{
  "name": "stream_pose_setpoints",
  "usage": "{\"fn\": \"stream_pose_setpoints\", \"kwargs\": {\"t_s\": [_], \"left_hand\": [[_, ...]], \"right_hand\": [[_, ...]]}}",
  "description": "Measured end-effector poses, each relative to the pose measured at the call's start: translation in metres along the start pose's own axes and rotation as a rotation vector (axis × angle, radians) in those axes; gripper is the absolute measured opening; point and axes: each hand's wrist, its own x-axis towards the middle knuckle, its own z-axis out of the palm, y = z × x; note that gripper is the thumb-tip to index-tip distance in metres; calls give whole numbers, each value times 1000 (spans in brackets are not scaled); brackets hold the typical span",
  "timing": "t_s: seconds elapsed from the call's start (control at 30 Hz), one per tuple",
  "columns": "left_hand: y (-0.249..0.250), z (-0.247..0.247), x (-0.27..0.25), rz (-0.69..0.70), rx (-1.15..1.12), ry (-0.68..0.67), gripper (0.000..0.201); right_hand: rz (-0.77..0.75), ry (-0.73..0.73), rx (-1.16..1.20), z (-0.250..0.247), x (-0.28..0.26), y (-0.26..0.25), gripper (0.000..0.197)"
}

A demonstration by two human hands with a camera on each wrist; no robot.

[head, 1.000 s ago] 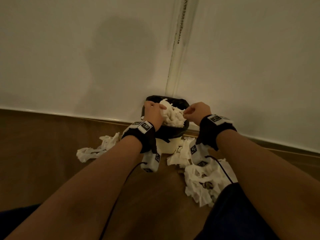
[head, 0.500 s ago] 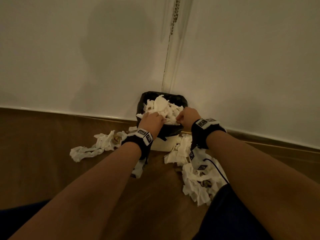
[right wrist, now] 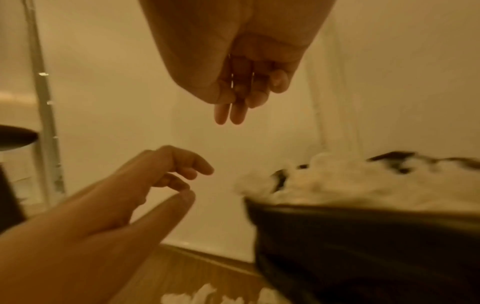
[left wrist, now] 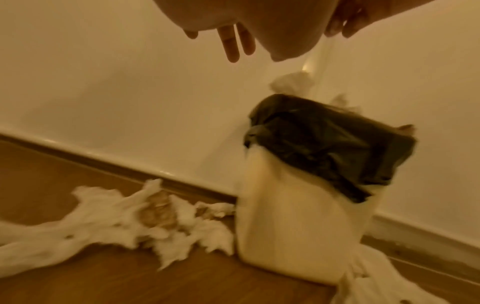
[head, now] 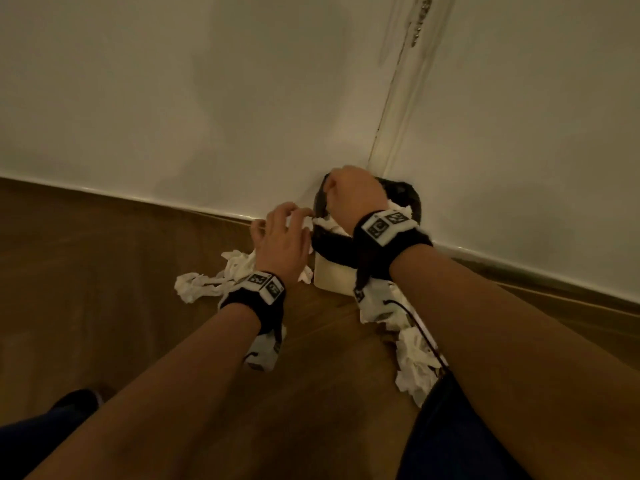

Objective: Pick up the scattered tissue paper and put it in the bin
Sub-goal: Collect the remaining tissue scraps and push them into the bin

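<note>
Both hands have left the top of the bin since 0.5 s ago: left hand (head: 282,239) has swung out to the bin's left side, right hand (head: 353,199) has lifted above the bin's rim, w/ the camera now tilted so the wall corner sits further right.

Nearest to the viewer, dark trouser legs at the bottom edge, then wood floor (head: 138,306). Tissue (head: 414,358) lies in a crumpled heap on the floor in front-right of the bin, running up to its base. More tissue (left wrist: 111,214) sprawls on the floor left of the bin, touching its lower left side; some brownish bits mixed in.

Left hand hovers just left of the bin at rim height, fingers (right wrist: 182,164) loosely spread and bent, thumb tip close to a fingertip, nothing held. Right hand is over the bin's left rim, fingers (right wrist: 231,111) hanging down together, relaxed, empty as far as the right wrist view shows.

Bin (left wrist: 298,216) is cream w/ a black bag (left wrist: 327,144) folded over its top, standing in the wall corner. Tissue is piled inside above the rim (right wrist: 350,185). White walls (head: 173,98) behind, baseboard along the floor.
</note>
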Motion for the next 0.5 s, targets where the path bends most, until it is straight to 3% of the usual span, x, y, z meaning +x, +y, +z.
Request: {"fn": "stream_pose_setpoints", "kwargs": {"t_s": [0.13, 0.33, 0.5], "left_hand": [[-72, -12, -23, -132, 113, -181, 36], [-171, -22, -49, -351, 205, -553, 34], [-213, 2, -67, -413, 247, -740, 49]], "right_hand": [[-99, -124, 81, 45, 13, -59, 25], [24, -454, 140, 141, 30, -96, 28], [-25, -602, 14, 219, 32, -129, 50]]}}
